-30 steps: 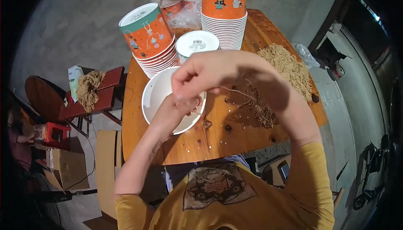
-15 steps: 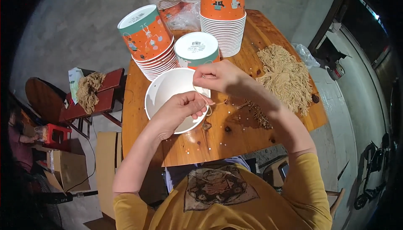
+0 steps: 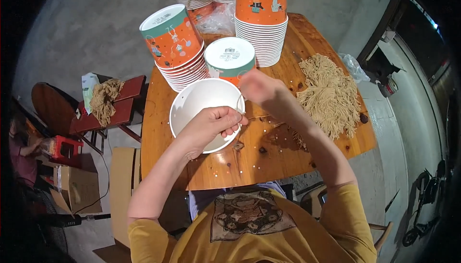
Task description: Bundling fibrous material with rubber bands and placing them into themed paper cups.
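Note:
A white-lined paper bucket (image 3: 192,101) sits mouth up and tilted before me on the wooden table. My left hand (image 3: 218,123) is closed at its right rim, thumb and fingers pinching a thin tan cord (image 3: 238,101). From that pinch the cord runs up toward my right hand (image 3: 261,89), which is raised just right of the rim with its fingers curled in and partly smeared by motion. Another stretch of cord trails to the right of my left fingertips. Just behind the bucket stands an upside-down orange and green bucket (image 3: 230,55).
Stacks of upturned buckets (image 3: 175,40) (image 3: 260,20) stand at the back, beside a crumpled clear plastic bag (image 3: 217,19). A heap of tan cords (image 3: 329,97) lies at the right. Small white bits dot the wooden table (image 3: 283,160). At far left, another person's sleeve (image 3: 25,160) shows.
My right hand has shifted slightly right, and its wrist has turned so the back of the hand faces up more. My left hand keeps its pinch at the rim. The whole view has shifted slightly.

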`<state>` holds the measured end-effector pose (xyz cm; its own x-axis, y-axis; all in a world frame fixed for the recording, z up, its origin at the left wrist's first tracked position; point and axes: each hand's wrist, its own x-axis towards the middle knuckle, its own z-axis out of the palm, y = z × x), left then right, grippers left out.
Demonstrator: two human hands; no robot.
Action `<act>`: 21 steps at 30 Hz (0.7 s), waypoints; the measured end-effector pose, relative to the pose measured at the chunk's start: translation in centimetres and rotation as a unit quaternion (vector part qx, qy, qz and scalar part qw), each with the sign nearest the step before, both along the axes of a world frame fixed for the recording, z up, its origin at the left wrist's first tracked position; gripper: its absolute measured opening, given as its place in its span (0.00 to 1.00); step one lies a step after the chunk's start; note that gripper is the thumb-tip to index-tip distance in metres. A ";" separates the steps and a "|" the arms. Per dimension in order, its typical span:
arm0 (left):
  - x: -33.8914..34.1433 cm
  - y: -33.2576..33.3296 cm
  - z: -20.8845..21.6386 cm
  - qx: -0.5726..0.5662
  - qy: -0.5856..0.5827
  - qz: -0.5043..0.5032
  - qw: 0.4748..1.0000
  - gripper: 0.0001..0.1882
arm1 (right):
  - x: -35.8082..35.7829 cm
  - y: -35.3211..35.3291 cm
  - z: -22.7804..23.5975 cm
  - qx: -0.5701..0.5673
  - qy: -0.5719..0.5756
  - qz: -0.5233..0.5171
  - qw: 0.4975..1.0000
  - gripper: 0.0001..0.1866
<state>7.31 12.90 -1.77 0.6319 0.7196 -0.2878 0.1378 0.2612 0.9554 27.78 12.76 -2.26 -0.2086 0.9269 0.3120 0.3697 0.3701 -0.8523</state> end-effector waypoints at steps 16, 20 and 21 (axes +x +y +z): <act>0.1 0.6 0.3 -0.011 0.025 -0.011 1.000 0.13 | -0.9 -4.0 -1.2 0.053 0.004 -0.025 0.998 0.06; 0.1 0.7 0.3 -0.084 -0.017 0.015 0.996 0.08 | -2.0 -5.1 -1.5 0.015 0.045 -0.077 0.996 0.06; 0.1 0.7 0.2 -0.084 -0.017 0.015 0.996 0.08 | -2.4 -5.4 -1.6 0.022 0.049 -0.086 0.995 0.06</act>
